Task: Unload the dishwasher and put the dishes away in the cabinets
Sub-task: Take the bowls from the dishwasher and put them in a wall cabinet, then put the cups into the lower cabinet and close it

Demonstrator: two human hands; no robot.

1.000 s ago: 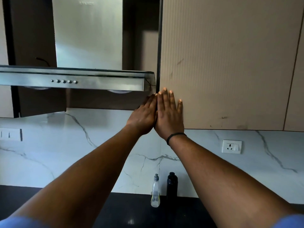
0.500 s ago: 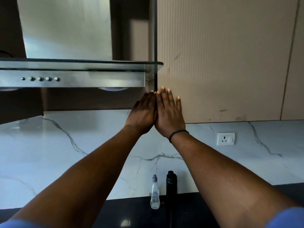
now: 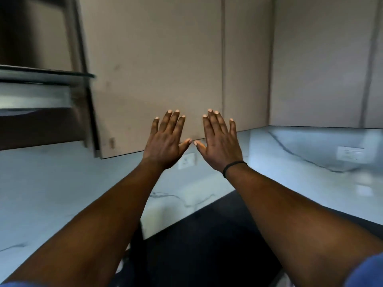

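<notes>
beige cabinet doors (image 3: 157,79) fill the far wall above a dark counter (image 3: 207,245); left hand (image 3: 165,143) and right hand (image 3: 219,146) are flat and wide, holding nothing, maybe to show empty grips; no dishes show.

Steel range hood (image 3: 41,88), upper left, blurred. White marble backsplash (image 3: 62,183) with grey veins. Wall sockets: one (image 3: 186,161) centre, one (image 3: 350,152) at right. Black countertop (image 3: 207,235) below.

Spread hands (image 3: 193,141) before cabinet door (image 3: 157,69)
</notes>
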